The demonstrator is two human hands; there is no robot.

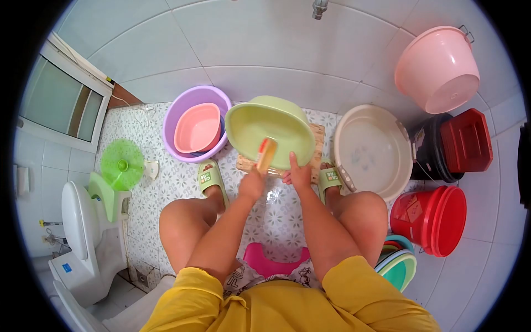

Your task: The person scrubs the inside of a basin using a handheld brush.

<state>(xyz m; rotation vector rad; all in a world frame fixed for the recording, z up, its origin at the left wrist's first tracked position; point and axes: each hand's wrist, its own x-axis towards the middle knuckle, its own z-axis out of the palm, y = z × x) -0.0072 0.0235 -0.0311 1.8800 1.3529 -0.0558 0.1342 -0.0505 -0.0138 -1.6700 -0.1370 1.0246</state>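
Observation:
A light green basin (293, 124) is tilted toward me, its lower part at a patterned wooden stool or board (316, 152). My left hand (251, 185) is closed around a brush (267, 155) with a pale handle and some orange-red on it. The brush is in front of the basin's inner wall; whether its bristles touch is hard to see. My right hand (299, 175) grips the basin's near rim, thumb up on the inside and the other fingers low at the edge.
Left of the green basin stands a purple basin (170, 119) with a smaller pink basin (197, 128) inside. A beige tub (338, 133) with water is on the right. Beyond it are red buckets (409, 213) and stacked basins (409, 271). A toilet (74, 216) stands left.

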